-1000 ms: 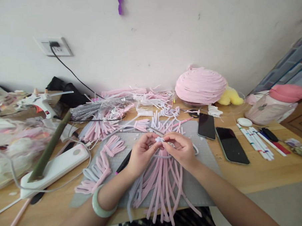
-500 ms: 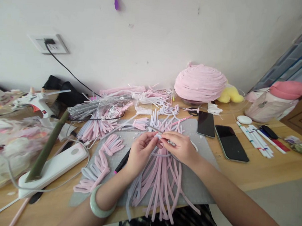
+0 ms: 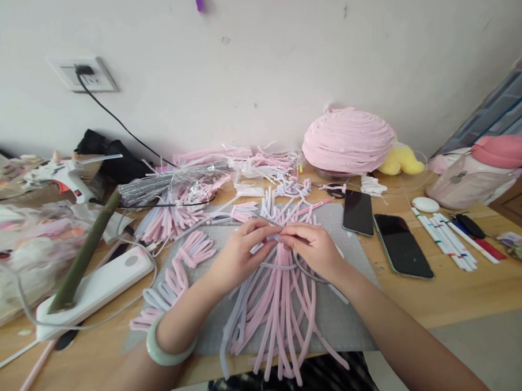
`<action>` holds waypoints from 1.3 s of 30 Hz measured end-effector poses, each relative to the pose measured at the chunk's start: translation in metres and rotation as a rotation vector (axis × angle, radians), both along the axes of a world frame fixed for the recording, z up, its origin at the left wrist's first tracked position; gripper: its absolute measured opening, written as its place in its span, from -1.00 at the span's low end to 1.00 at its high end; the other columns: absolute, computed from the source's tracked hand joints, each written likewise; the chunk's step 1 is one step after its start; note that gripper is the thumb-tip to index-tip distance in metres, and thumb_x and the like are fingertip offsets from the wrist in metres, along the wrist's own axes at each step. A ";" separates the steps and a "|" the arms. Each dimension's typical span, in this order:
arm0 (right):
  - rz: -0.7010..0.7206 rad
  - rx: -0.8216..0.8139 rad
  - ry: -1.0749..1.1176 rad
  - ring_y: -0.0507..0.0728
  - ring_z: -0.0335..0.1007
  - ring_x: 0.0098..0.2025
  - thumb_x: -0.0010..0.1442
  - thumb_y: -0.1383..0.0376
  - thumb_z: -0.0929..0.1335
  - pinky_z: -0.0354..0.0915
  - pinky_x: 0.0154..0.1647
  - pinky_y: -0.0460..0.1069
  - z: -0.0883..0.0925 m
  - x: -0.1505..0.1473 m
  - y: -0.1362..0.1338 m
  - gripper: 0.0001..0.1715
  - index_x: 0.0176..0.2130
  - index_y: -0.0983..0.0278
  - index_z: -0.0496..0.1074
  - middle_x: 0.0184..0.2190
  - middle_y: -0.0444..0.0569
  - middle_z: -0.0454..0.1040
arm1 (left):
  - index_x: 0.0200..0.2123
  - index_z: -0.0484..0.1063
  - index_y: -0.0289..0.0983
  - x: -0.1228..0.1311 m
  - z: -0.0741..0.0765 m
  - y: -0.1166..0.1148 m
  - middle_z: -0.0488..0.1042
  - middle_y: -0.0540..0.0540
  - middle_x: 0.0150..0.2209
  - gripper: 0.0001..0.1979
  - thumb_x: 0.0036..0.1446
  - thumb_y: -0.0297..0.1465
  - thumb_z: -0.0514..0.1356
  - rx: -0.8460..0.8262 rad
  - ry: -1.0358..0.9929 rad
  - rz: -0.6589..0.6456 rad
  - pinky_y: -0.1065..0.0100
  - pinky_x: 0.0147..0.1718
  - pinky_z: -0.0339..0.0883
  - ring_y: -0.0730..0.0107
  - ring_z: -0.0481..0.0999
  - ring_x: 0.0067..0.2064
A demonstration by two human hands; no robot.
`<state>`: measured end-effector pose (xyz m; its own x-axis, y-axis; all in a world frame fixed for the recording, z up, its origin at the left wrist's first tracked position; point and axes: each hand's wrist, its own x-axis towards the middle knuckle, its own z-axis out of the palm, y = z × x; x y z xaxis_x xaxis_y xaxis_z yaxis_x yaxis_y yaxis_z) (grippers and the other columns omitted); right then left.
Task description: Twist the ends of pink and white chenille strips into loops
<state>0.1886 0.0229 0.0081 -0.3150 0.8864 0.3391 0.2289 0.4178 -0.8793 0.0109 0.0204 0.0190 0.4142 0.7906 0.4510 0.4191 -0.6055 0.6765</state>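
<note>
My left hand (image 3: 245,249) and my right hand (image 3: 313,249) meet fingertip to fingertip over the top of a spread bundle of pink and pale lilac fuzzy stems (image 3: 281,317). Both hands are closed in a pinch. What lies between the fingertips is too small and hidden to name. A thin grey strand (image 3: 312,272) loops out beside my right hand. The bundle fans towards the front edge of a grey mat (image 3: 346,314). Folded pink and lilac stems (image 3: 168,289) rest left of my left forearm.
A glue gun (image 3: 67,178), a white power strip (image 3: 96,292) and plastic bags (image 3: 24,260) are at left. Two phones (image 3: 358,212) and several markers (image 3: 445,238) lie at right. Behind stand a pink dome (image 3: 349,140) and silver stems (image 3: 175,183) in a heap.
My left hand has turned, its fingers now reaching across to my right fingertips. The small pale piece seen between them is now covered. The grey strand's loop by my right hand has shifted.
</note>
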 end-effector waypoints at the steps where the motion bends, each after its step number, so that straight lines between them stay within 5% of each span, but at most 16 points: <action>1: 0.011 -0.064 0.034 0.00 0.34 -0.46 0.09 0.26 0.31 0.27 -0.40 -0.10 0.000 0.000 0.000 -0.85 -0.37 0.26 0.47 -0.47 -0.10 0.44 | -0.18 0.43 -0.22 -0.002 0.002 0.001 0.42 -0.10 -0.26 -0.77 0.07 -0.44 0.11 -0.001 0.020 -0.022 0.41 -0.27 0.25 0.43 0.38 -0.28; 6: 0.026 -0.319 0.120 0.04 0.38 -0.45 -0.03 0.19 0.39 0.28 -0.43 -0.08 -0.003 -0.002 -0.001 -0.74 -0.32 0.29 0.45 -0.49 -0.11 0.46 | -0.28 0.44 -0.29 0.000 0.002 0.002 0.45 -0.06 -0.42 -0.83 0.03 -0.39 0.16 -0.327 -0.203 -0.023 0.41 -0.36 0.25 0.45 0.39 -0.39; 13: -0.018 0.201 -0.121 0.05 0.37 -0.36 0.10 0.31 0.31 0.25 -0.29 -0.07 0.001 0.000 0.000 -0.88 -0.39 0.25 0.46 -0.43 -0.06 0.47 | -0.43 0.44 -0.33 0.011 -0.002 -0.002 0.40 0.05 -0.57 -0.88 -0.12 -0.43 0.28 -0.791 -0.712 -0.006 0.51 -0.45 0.21 0.58 0.33 -0.51; 18: -0.030 0.066 0.015 0.01 0.33 -0.46 0.11 0.32 0.28 0.24 -0.41 -0.09 0.002 -0.004 -0.004 -0.87 -0.38 0.29 0.43 -0.47 -0.08 0.43 | -0.45 0.44 -0.36 0.020 -0.005 -0.009 0.36 0.04 -0.53 -0.87 -0.13 -0.43 0.29 -0.987 -0.994 -0.051 0.57 -0.49 0.18 0.67 0.27 -0.54; 22: 0.011 -0.030 0.040 0.00 0.30 -0.50 0.09 0.32 0.28 0.20 -0.46 -0.11 0.003 -0.004 -0.006 -0.86 -0.42 0.30 0.42 -0.54 -0.12 0.39 | -0.45 0.41 -0.32 0.015 -0.003 -0.008 0.36 0.05 -0.54 -0.87 -0.12 -0.42 0.28 -0.921 -0.851 -0.104 0.53 -0.49 0.16 0.60 0.29 -0.51; 29: 0.192 0.194 -0.125 -0.01 0.31 -0.46 0.07 0.37 0.30 0.22 -0.41 -0.12 0.009 0.009 -0.003 -0.90 -0.41 0.28 0.43 -0.50 -0.11 0.43 | -0.51 0.45 -0.34 -0.002 0.008 0.000 0.37 0.05 -0.57 -0.89 -0.21 -0.48 0.31 -0.885 -0.492 -0.136 0.49 -0.49 0.12 0.58 0.28 -0.51; 37: -0.226 0.527 0.079 0.03 0.36 -0.40 0.05 0.44 0.31 0.27 -0.35 -0.08 -0.009 -0.014 -0.018 -0.90 -0.41 0.27 0.39 -0.47 -0.05 0.46 | -0.50 0.46 -0.34 0.035 -0.008 -0.023 0.39 0.05 -0.55 -0.90 -0.18 -0.46 0.31 -0.907 -1.168 0.043 0.57 -0.45 0.21 0.65 0.30 -0.51; 39: -0.250 0.493 0.104 0.04 0.37 -0.37 0.05 0.43 0.31 0.27 -0.32 -0.06 -0.011 -0.019 -0.019 -0.91 -0.42 0.27 0.40 -0.45 -0.04 0.46 | -0.47 0.45 -0.33 0.040 -0.010 -0.026 0.40 0.05 -0.49 -0.91 -0.14 -0.47 0.29 -0.881 -1.239 0.079 0.57 -0.40 0.23 0.65 0.33 -0.47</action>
<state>0.1696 0.0044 -0.0030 -0.0583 0.6584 0.7504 0.2964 0.7292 -0.6167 0.0505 -0.0060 0.0090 0.0857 0.9863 -0.1410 -0.6553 0.1624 0.7377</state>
